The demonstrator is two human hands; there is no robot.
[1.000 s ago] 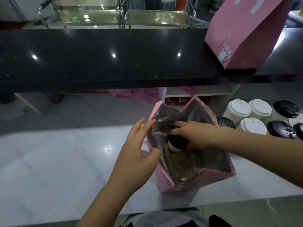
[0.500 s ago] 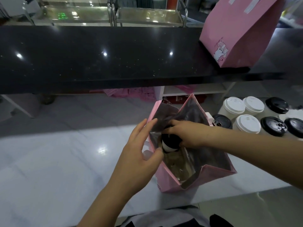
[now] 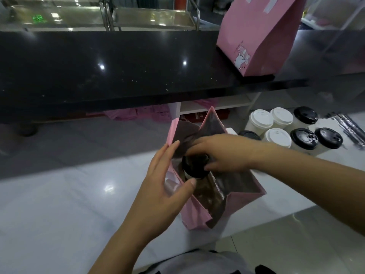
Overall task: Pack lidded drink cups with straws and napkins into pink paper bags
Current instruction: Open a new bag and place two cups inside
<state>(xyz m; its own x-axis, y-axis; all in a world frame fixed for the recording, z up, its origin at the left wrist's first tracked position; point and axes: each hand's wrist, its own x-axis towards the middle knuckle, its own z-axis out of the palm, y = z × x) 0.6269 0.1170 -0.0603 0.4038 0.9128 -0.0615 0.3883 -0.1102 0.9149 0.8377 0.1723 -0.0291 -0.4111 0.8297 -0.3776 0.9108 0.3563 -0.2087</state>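
An open pink paper bag (image 3: 199,216) with a silvery lining stands on the white counter in front of me. My right hand (image 3: 221,153) reaches into its mouth from the right and grips a black-lidded cup (image 3: 194,166) by the lid, just inside the bag. My left hand (image 3: 166,186) holds the bag's left wall, fingers outside and thumb over the rim. The cup's lower body is hidden inside the bag.
Several lidded cups, white lids (image 3: 261,120) and black lids (image 3: 303,137), stand at the right on the white counter (image 3: 59,204). A sealed pink bag (image 3: 260,34) sits on the raised black ledge (image 3: 118,66). Wrapped straws (image 3: 349,129) lie at far right.
The bag has spread wider open and the black-lidded cup sits more in view at its mouth. Both hands keep their hold; the view has shifted slightly.
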